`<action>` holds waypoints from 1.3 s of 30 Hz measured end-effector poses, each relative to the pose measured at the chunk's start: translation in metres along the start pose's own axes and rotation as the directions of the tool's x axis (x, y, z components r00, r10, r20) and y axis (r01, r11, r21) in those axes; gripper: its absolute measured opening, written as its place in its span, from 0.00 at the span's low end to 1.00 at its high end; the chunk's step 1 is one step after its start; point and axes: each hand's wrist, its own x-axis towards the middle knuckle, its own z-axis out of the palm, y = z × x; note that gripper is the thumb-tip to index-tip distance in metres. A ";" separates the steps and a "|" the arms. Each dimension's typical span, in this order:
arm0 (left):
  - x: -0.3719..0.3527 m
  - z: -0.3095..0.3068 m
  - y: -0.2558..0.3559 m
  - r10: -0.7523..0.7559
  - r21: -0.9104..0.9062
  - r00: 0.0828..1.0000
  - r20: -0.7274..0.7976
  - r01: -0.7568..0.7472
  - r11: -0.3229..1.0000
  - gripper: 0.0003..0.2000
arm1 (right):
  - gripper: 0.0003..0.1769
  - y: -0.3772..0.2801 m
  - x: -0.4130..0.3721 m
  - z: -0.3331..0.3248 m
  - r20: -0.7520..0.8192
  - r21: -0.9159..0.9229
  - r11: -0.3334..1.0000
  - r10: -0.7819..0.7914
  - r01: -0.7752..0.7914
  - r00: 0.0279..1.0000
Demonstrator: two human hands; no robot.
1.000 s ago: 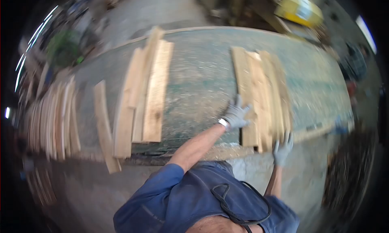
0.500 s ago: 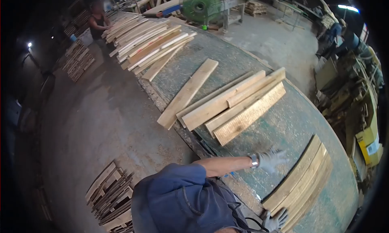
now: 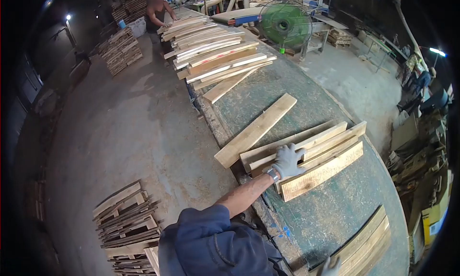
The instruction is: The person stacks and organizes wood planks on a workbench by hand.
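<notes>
Pressing a gloved left hand [image 3: 287,161] flat on the plank stack [image 3: 330,168].
Its fingers were spread and unclenched, palm down on the stack's near end, gripping nothing. The stack lay slantwise on the green table [image 3: 335,213], its near ends close to the table's edge. A single plank [image 3: 256,129] lay just beside it on the far side, apart from the hand. Sawdusted tabletop lay open between this stack and a second stack [image 3: 366,240] nearer the body. There the right hand [image 3: 330,265] showed only fingertips at the picture's bottom, against that stack's end; its grip could not be told. Beyond, a pile of boards [image 3: 215,55] crowded the table.
</notes>
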 end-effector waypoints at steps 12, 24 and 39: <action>0.016 0.040 0.007 -0.093 -0.325 0.991 -0.098 0.057 0.944 0.33 | 0.43 -0.244 0.068 0.152 -0.126 0.278 0.831 -0.465 0.481 0.876; -0.026 0.080 0.109 -0.060 -0.602 0.989 0.137 0.132 0.788 0.44 | 0.50 -0.152 0.066 0.121 -0.087 0.509 0.830 -0.213 0.227 0.973; -0.012 0.085 0.125 0.360 -0.327 0.892 -0.274 -0.439 0.837 0.37 | 0.33 -0.071 -0.002 0.066 0.010 0.701 0.654 0.389 -0.283 0.921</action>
